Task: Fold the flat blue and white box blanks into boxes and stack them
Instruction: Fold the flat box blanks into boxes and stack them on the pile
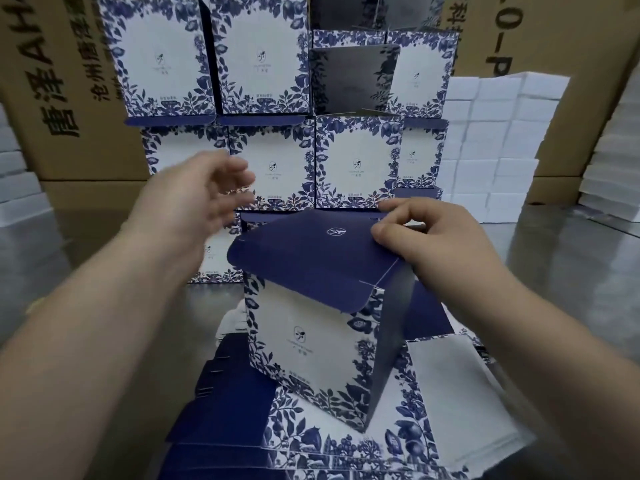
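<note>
Brown corrugated shipping cartons (86,109) printed with black characters fill the background from 9 to 3 o'clock. Against them, at 12 o'clock, stands the stack of folded blue-and-white floral cardboard boxes (277,98), three tiers visible, several with dark blue flaps hanging open. White foam blocks (495,140) are piled at 2 o'clock. The grey reflective desk (588,258) carries, at 6 o'clock, a pile of flat blue-and-white box blanks (346,441). On this pile, at centre, rests the partly folded blue-and-white box (304,344), tilted, its dark blue lid flap (311,258) angled over the top. The right hand (426,237), at 2 o'clock of the box, pinches the far right corner of the lid flap between thumb and fingers. The left hand (197,199), at 10 o'clock, is open, fingers spread and blurred, holding nothing, clear of the box.
</note>
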Tool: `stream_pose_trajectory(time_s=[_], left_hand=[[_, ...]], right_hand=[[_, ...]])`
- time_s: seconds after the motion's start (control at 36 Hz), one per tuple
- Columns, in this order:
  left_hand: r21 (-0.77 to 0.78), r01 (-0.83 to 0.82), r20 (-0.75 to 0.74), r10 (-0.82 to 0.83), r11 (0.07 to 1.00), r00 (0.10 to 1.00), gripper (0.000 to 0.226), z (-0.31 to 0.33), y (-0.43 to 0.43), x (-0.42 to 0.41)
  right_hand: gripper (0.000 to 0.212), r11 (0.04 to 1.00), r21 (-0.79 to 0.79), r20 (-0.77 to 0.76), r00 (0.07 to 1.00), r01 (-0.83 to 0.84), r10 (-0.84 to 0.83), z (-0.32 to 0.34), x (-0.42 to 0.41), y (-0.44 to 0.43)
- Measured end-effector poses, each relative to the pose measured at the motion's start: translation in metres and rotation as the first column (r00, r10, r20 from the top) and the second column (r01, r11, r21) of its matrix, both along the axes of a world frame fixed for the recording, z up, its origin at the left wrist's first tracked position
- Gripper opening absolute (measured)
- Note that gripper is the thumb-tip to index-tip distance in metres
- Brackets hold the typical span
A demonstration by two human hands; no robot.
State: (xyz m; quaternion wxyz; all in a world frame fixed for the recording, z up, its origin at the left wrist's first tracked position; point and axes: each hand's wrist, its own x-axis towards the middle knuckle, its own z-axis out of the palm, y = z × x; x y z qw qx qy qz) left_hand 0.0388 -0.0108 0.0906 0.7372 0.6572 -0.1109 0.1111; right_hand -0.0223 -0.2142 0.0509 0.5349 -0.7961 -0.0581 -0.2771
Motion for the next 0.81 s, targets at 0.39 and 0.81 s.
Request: stream_pose_trajectory(time_s=[0.39,0.81], left_hand=[[0.850,-0.467,0.527,-0.410,0.244,0.744,0.058,-0.026,-0.043,-0.081],[0.829,-0.179,0.455,-0.452,0.530,0.767,0.065,-0.017,-0.008,-0.032]], right_hand=[[0.030,0.885,-0.433,-0.043,0.977,0.169,-0.207,0.019,-0.010,-0.016],[0.049,0.998,0.062,-0.046,0.999,-0.009,0.012,0.003,0.017,-0.036]])
